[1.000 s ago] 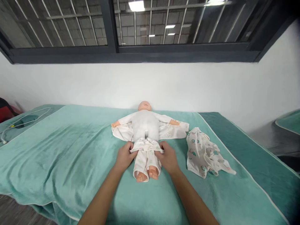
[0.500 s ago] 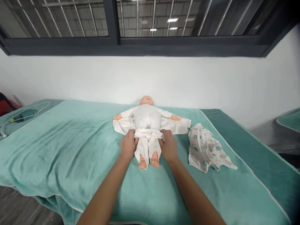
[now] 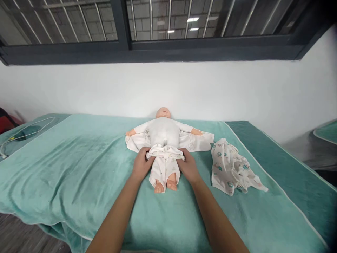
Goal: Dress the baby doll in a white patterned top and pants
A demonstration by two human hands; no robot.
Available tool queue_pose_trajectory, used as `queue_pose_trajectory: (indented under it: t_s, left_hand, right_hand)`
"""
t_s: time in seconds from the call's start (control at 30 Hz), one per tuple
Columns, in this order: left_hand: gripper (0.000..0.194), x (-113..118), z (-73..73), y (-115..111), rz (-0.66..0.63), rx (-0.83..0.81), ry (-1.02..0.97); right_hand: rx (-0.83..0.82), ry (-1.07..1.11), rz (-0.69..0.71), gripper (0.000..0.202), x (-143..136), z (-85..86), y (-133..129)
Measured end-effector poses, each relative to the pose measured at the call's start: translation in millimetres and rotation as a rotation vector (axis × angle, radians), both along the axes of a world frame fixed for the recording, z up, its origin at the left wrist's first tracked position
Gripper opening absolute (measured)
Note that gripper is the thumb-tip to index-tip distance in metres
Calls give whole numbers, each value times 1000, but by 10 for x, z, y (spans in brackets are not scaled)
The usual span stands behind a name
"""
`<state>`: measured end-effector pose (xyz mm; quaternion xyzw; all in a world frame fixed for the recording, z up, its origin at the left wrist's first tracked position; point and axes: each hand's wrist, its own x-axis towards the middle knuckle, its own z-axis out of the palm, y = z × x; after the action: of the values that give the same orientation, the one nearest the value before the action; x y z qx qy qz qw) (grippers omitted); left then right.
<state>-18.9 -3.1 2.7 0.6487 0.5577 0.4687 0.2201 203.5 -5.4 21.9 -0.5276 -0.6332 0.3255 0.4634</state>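
A baby doll (image 3: 164, 131) lies on its back, arms spread, its feet toward me. White patterned baby pants (image 3: 165, 163) cover its legs, with the waistband bunched across the thighs below the bare white cloth torso. My left hand (image 3: 142, 162) grips the left side of the waistband, fingers closed on the cloth. On the opposite side my right hand (image 3: 189, 165) pinches the waistband in the same way. Beneath the doll's arms an opened white baby shirt (image 3: 196, 141) is spread out flat. Both of the doll's feet stick out of the pant legs.
A crumpled white printed baby garment (image 3: 228, 168) lies to the right on the green bed cover (image 3: 86, 168). A white cable (image 3: 28, 133) rests at the far left. Behind the bed rises a white wall (image 3: 105, 91) under a dark window frame (image 3: 210, 49).
The waistband has slid slightly down the doll's thighs, and both hands have moved a little toward me with it. The view has shifted slightly.
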Motion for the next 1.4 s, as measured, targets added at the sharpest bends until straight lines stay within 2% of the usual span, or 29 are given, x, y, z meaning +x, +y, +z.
queue_pose_trajectory:
  t_s: [0.07,0.17,0.33,0.53,0.63,0.73,0.9,0.97,1.03,1.23,1.4]
  left_hand:
    - [18,-14,13,-3,-29,33,-18]
    - [18,-23,10,2,-64,72,2]
    - [20,-2,-21,-21,-11,15,122]
    - [18,23,-25,-68,18,-9,175]
    - [17,22,-33,-73,32,-18,154]
    - [20,9,-45,-69,32,-8,144]
    - [24,-3,-54,-69,33,75,145]
    - [23,-3,-59,-74,35,103,150]
    - [22,-4,-67,-80,33,108,151]
    - [22,-11,-77,-108,22,90,142]
    - [21,1,-33,-135,22,80,135]
  right_hand:
    - [-47,21,75,24,39,29,-50]
    - [-23,-21,114,24,74,74,-130]
    - [53,-123,145,11,111,107,-242]
    - [-95,114,265,22,159,66,-244]
    - [-140,125,295,26,173,65,-243]
    - [-190,104,391,39,214,85,-279]
    - [-246,68,550,91,314,117,-414]
    - [-218,27,556,107,332,127,-491]
    - [-193,-1,535,115,334,128,-570]
    - [-182,7,434,106,295,51,-706]
    - [-109,-24,405,114,246,-9,-698]
